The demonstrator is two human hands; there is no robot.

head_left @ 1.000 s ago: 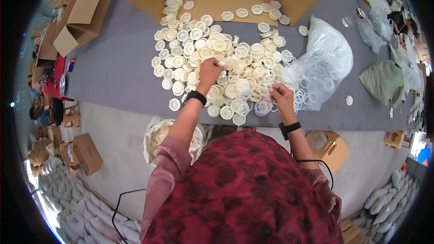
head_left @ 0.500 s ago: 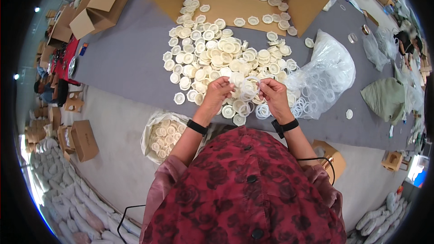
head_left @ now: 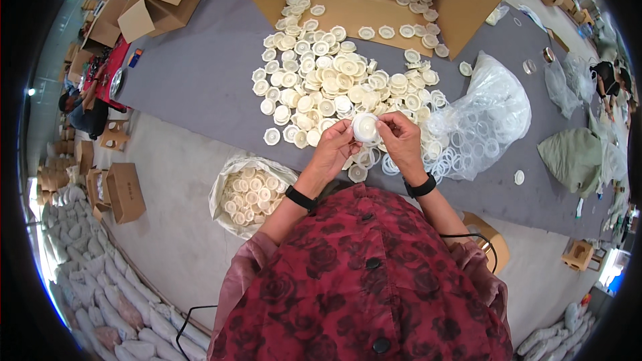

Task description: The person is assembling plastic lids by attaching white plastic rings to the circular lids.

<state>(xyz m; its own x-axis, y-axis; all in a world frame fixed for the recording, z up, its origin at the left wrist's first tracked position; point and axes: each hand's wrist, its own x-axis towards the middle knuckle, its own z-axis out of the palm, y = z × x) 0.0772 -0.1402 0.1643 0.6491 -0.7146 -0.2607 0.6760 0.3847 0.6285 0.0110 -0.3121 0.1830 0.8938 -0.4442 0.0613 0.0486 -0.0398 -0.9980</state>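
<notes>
Over the near edge of the pile, my left hand (head_left: 332, 150) pinches the left side of a round white plastic cap (head_left: 365, 128). My right hand (head_left: 403, 142) is closed at the cap's right edge, fingertips on a translucent ring that lies against the cap's face. How far the ring is seated cannot be made out. Behind my hands spreads a heap of similar cream-white caps (head_left: 324, 83) with notched rims. Loose translucent rings (head_left: 461, 144) spill to the right from a clear plastic bag (head_left: 505, 93).
A large open carton (head_left: 471, 10) holding more caps stands at the far side of the grey-covered table (head_left: 194, 73). On the floor at my left, a white sack (head_left: 217, 190) contains caps. A green cloth (head_left: 572, 157) lies at right; other people are at both sides.
The ring in my right hand has come onto the cap in my left hand; earlier they were side by side. The view has shifted slightly.
</notes>
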